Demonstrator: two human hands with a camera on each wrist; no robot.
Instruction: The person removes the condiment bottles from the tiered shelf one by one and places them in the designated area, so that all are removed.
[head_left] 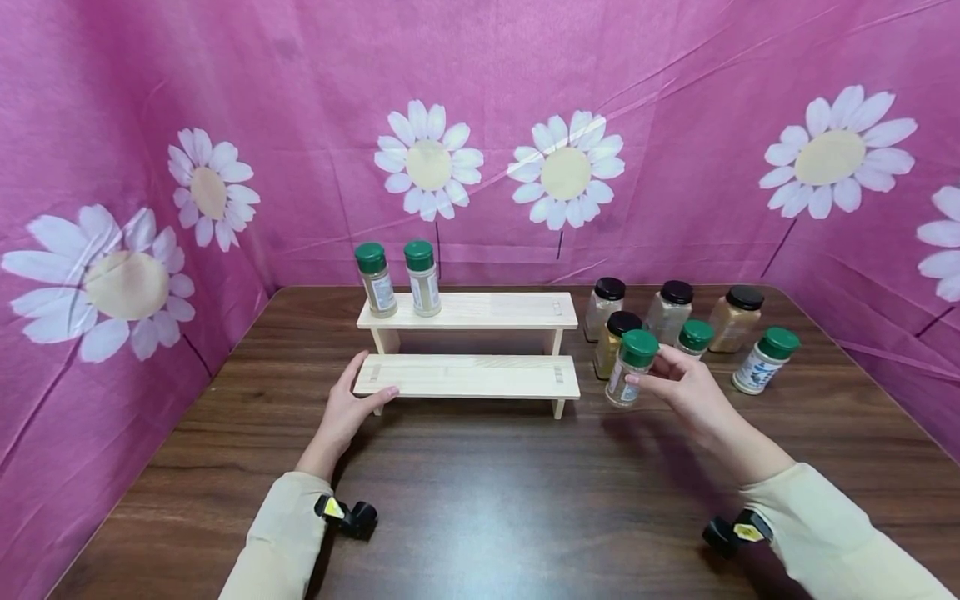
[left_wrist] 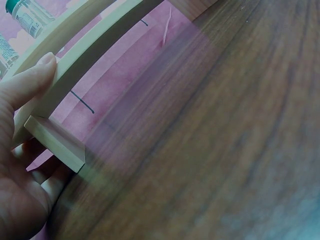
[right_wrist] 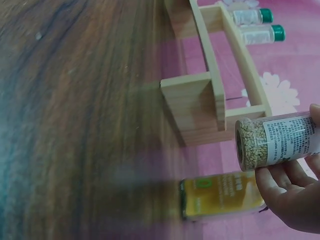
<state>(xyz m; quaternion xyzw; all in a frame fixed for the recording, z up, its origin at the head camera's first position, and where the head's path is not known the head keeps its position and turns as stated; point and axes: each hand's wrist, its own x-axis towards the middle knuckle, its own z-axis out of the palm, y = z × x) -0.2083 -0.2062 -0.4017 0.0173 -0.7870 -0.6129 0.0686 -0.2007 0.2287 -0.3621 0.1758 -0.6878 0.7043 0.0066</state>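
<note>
My left hand (head_left: 347,417) grips the left end of a pale two-tier wooden spice rack (head_left: 465,377). In the left wrist view its thumb lies on the board and its fingers reach round by the leg (left_wrist: 57,142). My right hand (head_left: 693,392) holds a green-lidded spice jar (head_left: 621,385) just right of the rack, between thumb and fingers. Pale seed-like grains fill this jar (right_wrist: 255,142) in the right wrist view, and its base appears raised off the table. Two green-lidded jars stand on the rack's upper tier, one at the left end (head_left: 381,292) and another (head_left: 425,287) beside it.
A yellow-labelled jar (right_wrist: 220,195) with a black lid stands close behind the held one. Several black-lidded jars (head_left: 735,321) and two green-lidded jars, one (head_left: 759,371) at far right, stand on the brown wooden table (head_left: 480,500). A pink flowered cloth (head_left: 487,67) hangs behind.
</note>
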